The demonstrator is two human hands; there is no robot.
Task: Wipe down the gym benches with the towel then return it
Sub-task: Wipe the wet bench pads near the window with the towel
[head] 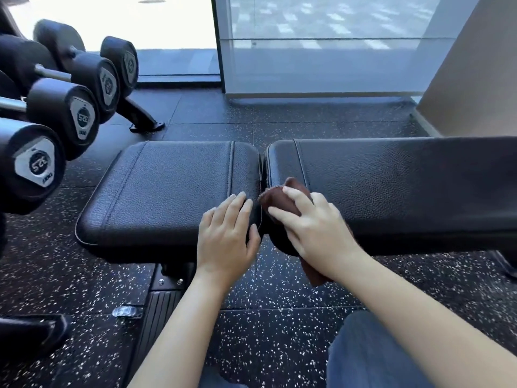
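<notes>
A black gym bench [405,186] runs across the view in two pads, a seat pad [167,191] on the left and a long back pad to the right, with a narrow gap between them. The left hand [226,233] lies flat with straight fingers on the seat pad's right edge, holding nothing. The right hand [316,228] clutches a bunched brown towel [279,200] against the back pad's near left corner, its tail hanging over the front edge. Black dumbbells [64,107] sit racked at left above the speckled floor [279,331]

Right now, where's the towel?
Head view, centre: the brown towel is gripped by the right hand on the near left end of the long pad, beside the gap to the seat pad, where the left hand rests.
</notes>
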